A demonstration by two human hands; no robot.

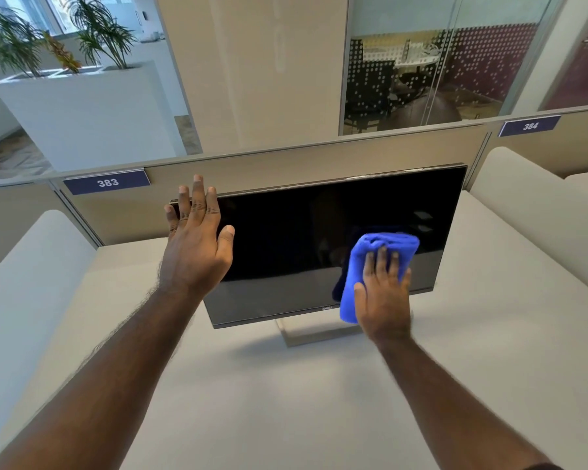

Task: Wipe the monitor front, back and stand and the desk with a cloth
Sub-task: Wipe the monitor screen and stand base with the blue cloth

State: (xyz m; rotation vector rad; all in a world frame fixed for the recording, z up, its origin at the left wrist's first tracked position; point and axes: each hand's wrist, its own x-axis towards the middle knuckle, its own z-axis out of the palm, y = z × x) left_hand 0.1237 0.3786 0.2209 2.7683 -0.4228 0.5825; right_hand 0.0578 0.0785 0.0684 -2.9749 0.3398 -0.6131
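Squarely at the middle of the tabletop [286, 401] stands the monitor [302, 232], screen dark, close to the far edge beneath the partition [286, 161]. Labels 383 [106, 182] and 384 [529, 126] hang on that partition; a white planter [89, 113] stands beyond it. The right hand [384, 293] presses flat, fingers together, on the blue cloth [374, 252] against the screen's lower right. The left hand [194, 239], fingers spread and gripping nothing, covers the monitor's upper left corner. Only part of the stand [306, 334] shows below the screen.
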